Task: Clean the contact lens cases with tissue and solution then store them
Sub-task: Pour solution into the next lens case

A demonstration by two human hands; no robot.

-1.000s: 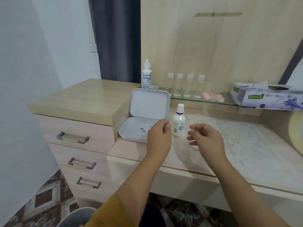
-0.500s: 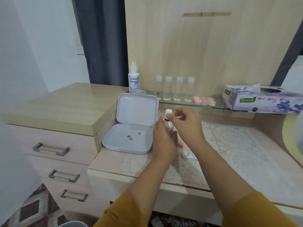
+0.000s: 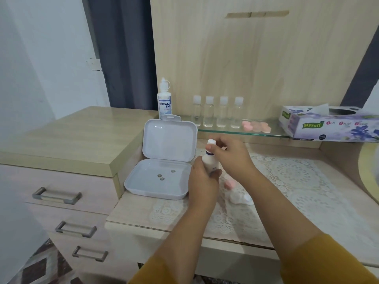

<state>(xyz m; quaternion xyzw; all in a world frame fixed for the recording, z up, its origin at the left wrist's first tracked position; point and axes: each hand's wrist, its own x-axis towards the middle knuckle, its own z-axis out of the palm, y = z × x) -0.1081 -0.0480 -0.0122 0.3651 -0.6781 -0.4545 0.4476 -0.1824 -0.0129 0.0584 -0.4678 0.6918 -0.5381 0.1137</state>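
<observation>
The left hand (image 3: pixel 202 179) gripped the small bottle (image 3: pixel 209 160) around its body and held it upright above the tabletop (image 3: pixel 131 210), probably so that no solution could spill while the top was worked. The right hand (image 3: pixel 231 158) had its fingers curled around the cap (image 3: pixel 211 142), with the thumb against the neck; this looked like the grip for unscrewing, though I cannot tell if the cap was already loose. Both hands met just in front of the box (image 3: pixel 164 160), which lay on the left part of the tabletop with its lid raised and leaning back toward the shelf (image 3: pixel 235 132). It was likely left like this to be ready for storing, and three small round things (image 3: pixel 163 176), too small to name, lay inside it. The lens case (image 3: pixel 239 196), white and with its wells seemingly uncovered, lay on the lace mat (image 3: pixel 297 181) just beside the right forearm, and a pink cap (image 3: pixel 229 184) lay near it, partly hidden by the wrist. They were kept close under the bottle, so the solution could be poured into them without a long reach. The tissue box (image 3: pixel 328 125) stood at the right end of the shelf, well apart from the hands, and no tissue was yet taken. More pink caps (image 3: pixel 256 126), four clear bottles (image 3: pixel 217 113) and a larger bottle (image 3: pixel 164 100) stood on the same shelf. In my judgement the cleaning was only starting.
</observation>
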